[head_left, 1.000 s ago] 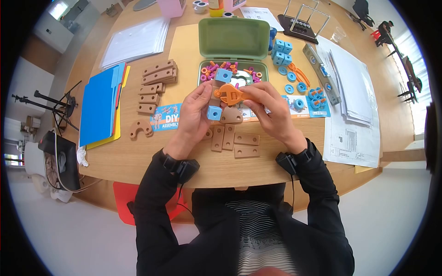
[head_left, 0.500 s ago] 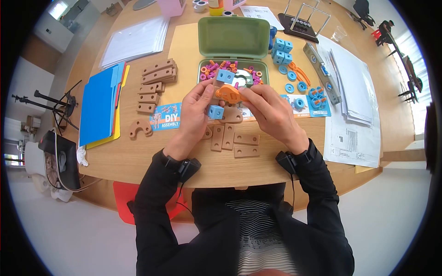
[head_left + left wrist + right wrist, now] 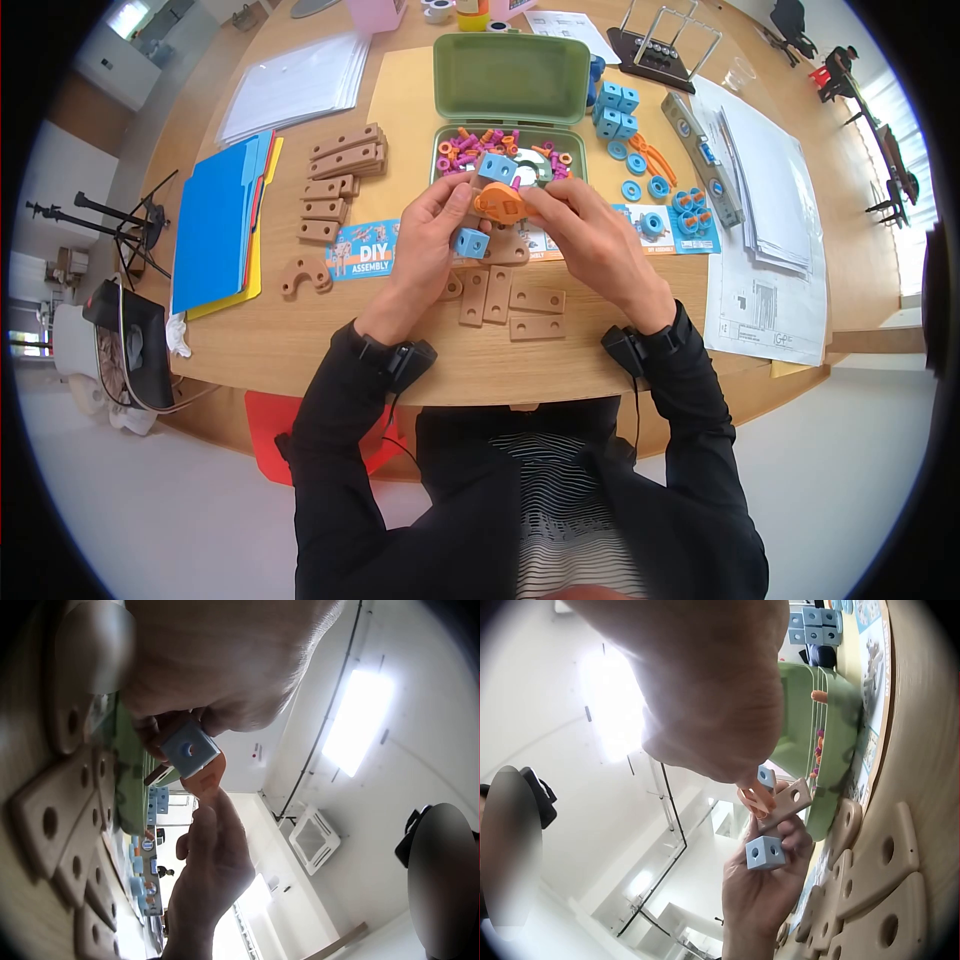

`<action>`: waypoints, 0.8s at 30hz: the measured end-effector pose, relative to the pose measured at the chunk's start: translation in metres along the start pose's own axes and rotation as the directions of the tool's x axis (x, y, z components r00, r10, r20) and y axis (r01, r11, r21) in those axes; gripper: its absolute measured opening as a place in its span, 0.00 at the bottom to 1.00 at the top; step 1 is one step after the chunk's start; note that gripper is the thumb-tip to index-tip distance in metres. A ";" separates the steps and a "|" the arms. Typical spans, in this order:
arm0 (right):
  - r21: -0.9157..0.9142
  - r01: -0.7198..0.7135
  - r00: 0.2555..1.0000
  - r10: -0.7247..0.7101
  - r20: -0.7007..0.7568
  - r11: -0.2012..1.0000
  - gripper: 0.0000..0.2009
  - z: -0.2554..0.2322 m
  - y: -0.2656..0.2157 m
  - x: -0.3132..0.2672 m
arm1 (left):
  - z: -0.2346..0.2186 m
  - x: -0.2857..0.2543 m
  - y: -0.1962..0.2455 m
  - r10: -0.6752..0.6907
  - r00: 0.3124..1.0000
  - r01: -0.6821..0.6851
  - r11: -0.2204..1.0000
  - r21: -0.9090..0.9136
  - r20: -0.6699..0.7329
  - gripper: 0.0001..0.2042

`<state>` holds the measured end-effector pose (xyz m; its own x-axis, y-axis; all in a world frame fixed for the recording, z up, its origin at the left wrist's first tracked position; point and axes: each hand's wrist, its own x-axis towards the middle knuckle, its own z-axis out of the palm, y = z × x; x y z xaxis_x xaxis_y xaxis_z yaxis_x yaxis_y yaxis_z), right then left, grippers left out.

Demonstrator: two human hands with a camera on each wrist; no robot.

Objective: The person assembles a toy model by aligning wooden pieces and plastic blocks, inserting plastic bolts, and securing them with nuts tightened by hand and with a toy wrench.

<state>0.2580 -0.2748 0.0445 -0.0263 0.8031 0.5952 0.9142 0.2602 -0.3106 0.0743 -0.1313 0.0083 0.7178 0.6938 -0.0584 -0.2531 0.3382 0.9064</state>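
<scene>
My left hand grips a toy assembly: a brown holed strip with an upper blue block and a lower blue block. In my right hand, the fingertips pinch the handle of an orange toy wrench. The wrench head lies against the assembly between the two blocks in the head view. A purple bolt end shows just above the wrench. In the right wrist view, the left fingers curl behind the strip, and my right hand hides most of the wrench handle.
Behind the hands stands an opened green case with purple and orange fasteners. Brown strips lie nearer me, more at the left. Blue cubes, orange pliers and a spirit level are at the right.
The wrench has turned about the assembly, its head now tilted rather than face-on. My left hand and the blue blocks have shifted slightly right; both hands keep their hold.
</scene>
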 end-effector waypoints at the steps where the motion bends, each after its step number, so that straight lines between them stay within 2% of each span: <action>1: 0.000 0.000 1.000 0.000 0.000 1.000 0.20 0.000 0.001 0.000 | 0.000 0.000 0.000 0.001 1.000 -0.001 1.000 0.005 0.000 0.19; 16: -0.041 -0.001 0.999 0.003 0.042 0.999 0.21 0.002 0.005 0.000 | 0.000 -0.001 0.000 -0.038 0.999 0.038 0.996 -0.080 0.013 0.18; 24: -0.137 0.030 0.998 -0.021 0.064 0.990 0.22 0.000 0.002 0.002 | -0.001 0.001 -0.002 -0.047 0.999 0.049 0.995 -0.088 0.024 0.19</action>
<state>0.2600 -0.2725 0.0446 -0.0716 0.8299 0.5533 0.9598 0.2083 -0.1882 0.0746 -0.1310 0.0056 0.7444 0.6615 -0.0912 -0.2737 0.4269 0.8619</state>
